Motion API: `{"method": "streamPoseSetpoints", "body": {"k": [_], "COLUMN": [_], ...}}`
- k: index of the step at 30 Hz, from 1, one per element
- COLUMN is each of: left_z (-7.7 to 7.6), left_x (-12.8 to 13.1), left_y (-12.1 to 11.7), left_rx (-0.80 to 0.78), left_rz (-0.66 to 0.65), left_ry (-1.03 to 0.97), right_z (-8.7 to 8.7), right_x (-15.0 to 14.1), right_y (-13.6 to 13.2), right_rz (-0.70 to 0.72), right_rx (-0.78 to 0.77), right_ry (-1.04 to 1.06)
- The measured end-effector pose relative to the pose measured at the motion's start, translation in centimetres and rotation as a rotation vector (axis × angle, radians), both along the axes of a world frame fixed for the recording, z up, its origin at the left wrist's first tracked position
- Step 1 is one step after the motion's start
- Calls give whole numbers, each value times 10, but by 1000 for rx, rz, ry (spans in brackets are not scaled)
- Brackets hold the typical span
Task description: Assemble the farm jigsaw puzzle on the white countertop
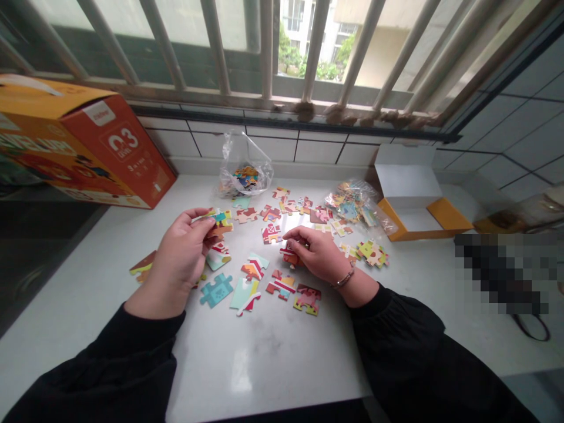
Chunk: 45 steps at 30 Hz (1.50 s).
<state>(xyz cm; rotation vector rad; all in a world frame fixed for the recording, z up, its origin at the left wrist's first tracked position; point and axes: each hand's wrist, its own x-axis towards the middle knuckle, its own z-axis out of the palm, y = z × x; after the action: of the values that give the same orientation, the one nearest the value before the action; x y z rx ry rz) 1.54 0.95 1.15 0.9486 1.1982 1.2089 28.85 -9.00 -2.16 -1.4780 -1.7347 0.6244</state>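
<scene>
In the head view, a pale tabletop (273, 370) runs up to a tiled wall under a barred window (312, 53), with a large carton (118, 147) at the left and a small open box (414, 218) at the right. The work looks at an early stage: the puzzle pieces lie scattered over the middle, among them a blue piece (217, 290), a pink piece (308, 299) and a barn piece (271, 234), mostly apart. Whether the yellow-green cluster (373, 254) at the right is joined or only heaped, I cannot tell. More pieces sit in a clear bag (259, 155) near the wall and a second bag (348, 202) beside the box. The left hand (183, 252) pinches a green piece (225, 218) between thumb and fingers; the right hand (319, 252), fingers curled, grips a red piece (288, 256), though its fingertips partly cover it.
</scene>
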Motion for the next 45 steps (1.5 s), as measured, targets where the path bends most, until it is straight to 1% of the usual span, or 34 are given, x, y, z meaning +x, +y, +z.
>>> {"method": "streamPoseSetpoints", "body": {"k": [4, 7, 9, 14, 18, 20, 22, 24, 26, 28, 29, 31, 33, 34, 36, 40, 42, 45], "left_z": [0, -1, 0, 5, 5, 3, 1, -2, -3, -4, -4, -4, -5, -5, -6, -5, -4, -2], "left_x": [0, 2, 3, 6, 10, 11, 12, 12, 11, 11, 11, 10, 10, 10, 9, 9, 10, 11], "left_y": [2, -2, -7, -29, -40, -41, -40, -38, -36, -35, -35, -34, -34, -34, -34, -34, -34, -35], "left_rx": [25, 80, 102, 116, 167, 229, 321, 401, 444, 473, 483, 492, 486, 485, 488, 498, 493, 485], "left_rz": [61, 17, -83, -464, -727, -828, -887, -917, -936, -950, -957, -969, -977, -979, -982, -981, -977, -975], "left_ry": [-2, 54, 144, 486, 621, 711, 809, 885, 930, 960, 969, 979, 979, 980, 985, 983, 985, 982], "right_z": [-2, -1, 1, 6, 7, 8, 7, 7, 8, 9, 10, 11, 13, 14, 17, 22, 25, 29], "right_x": [-1, -1, -1, -2, -3, -3, -3, -4, -4, -3, -3, -1, 2, 3, 4, 4, 4, 4], "right_y": [-1, -2, -3, -5, -5, -5, -5, -5, -5, -5, -4, -3, 0, 1, 3, 5, 3, 0], "right_rz": [77, 134, 155, 153, 139, 141, 145, 153, 155, 102, 42, -132, -299, -354, -405, -399, -339, -219], "right_rx": [5, -12, -38, -84, -109, -126, -130, -117, -111, -122, -132, -178, -274, -329, -411, -469, -461, -393], "right_ry": [-48, -77, -92, -166, -184, -187, -197, -214, -241, -289, -329, -439, -561, -610, -667, -705, -736, -764]}}
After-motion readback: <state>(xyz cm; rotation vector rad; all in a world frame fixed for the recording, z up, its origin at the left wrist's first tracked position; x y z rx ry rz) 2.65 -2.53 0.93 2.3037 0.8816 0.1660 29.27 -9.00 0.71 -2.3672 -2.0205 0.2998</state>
